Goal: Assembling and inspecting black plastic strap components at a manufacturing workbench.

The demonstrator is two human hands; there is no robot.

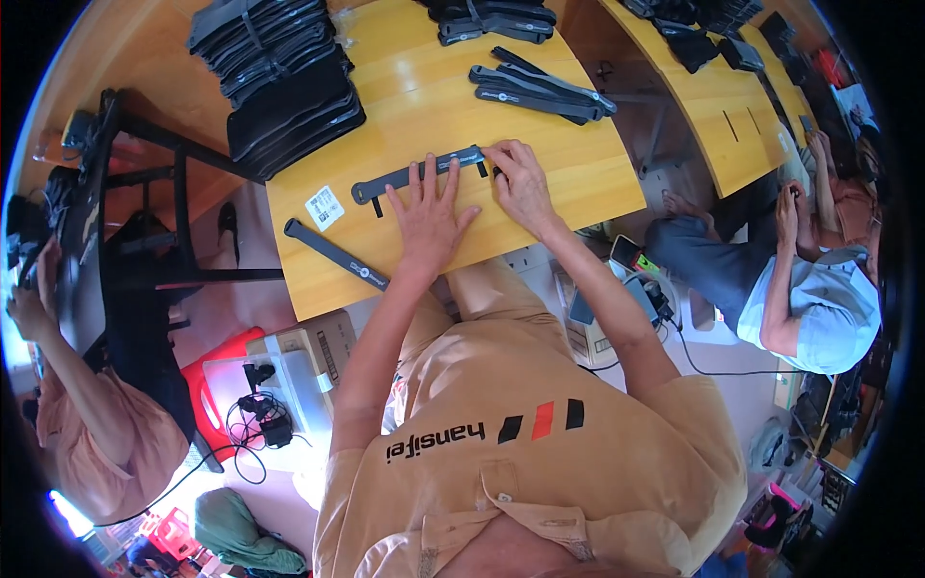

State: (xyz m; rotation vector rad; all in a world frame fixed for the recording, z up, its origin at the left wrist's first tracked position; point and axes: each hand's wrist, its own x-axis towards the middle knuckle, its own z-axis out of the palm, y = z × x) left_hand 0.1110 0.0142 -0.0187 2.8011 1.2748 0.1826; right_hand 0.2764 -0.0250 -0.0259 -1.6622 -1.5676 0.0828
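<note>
A dark grey strap [385,181] with a rounded end lies across the yellow table in front of me, over two short black slots. My left hand [429,217] rests flat on its middle, fingers spread, palm down. At the strap's right end my right hand [522,188] is bent, with its fingertips closed on that end. Something small and dark shows under its fingers, too hidden to name. Nearer to me on the left, a second strap [337,255] lies slantwise at the table edge. Several more straps [540,91] are heaped farther back on the right.
Tall stacks of black flat pieces [289,106] stand at the back left, with another bundle [496,21] at the far edge. A white printed label [325,206] sticks to the table [588,183]. A black metal frame [183,193] stands left. Other people work on both sides.
</note>
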